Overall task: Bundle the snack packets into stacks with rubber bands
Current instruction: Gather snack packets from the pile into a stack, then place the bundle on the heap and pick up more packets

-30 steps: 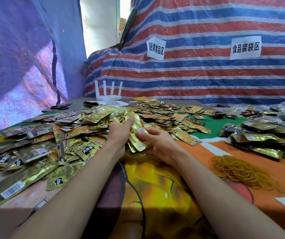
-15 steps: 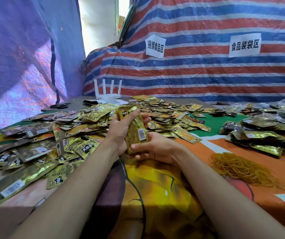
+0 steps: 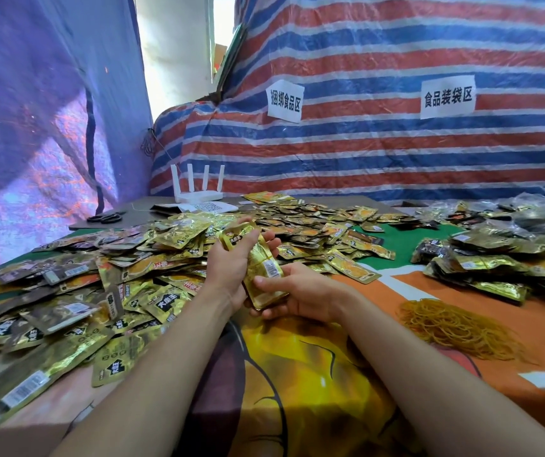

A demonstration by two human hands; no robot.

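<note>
1. Two hands are meeting above the counter [image 3: 314, 374]: the left hand [image 3: 231, 268] is gripping the upper part of a stack of gold snack packets [image 3: 262, 272], its fingers curling round the far side.
2. The right hand [image 3: 300, 295] is cradling the stack's lower end from beneath, with the thumb pressing on the front packet.
3. Between both hands, the stack is standing tilted, its top leaning away from the person.
4. Loose packets [image 3: 99, 275] are lying heaped to the left of the left hand and spreading out beyond both hands.
5. Rubber bands [image 3: 455, 328] are sitting in a heap to the right of the right hand, well apart from it, and bundled packets [image 3: 495, 268] are lying farther right.
6. Scissors [image 3: 104, 218] and a white router [image 3: 198, 189] are lying far beyond the left hand.
</note>
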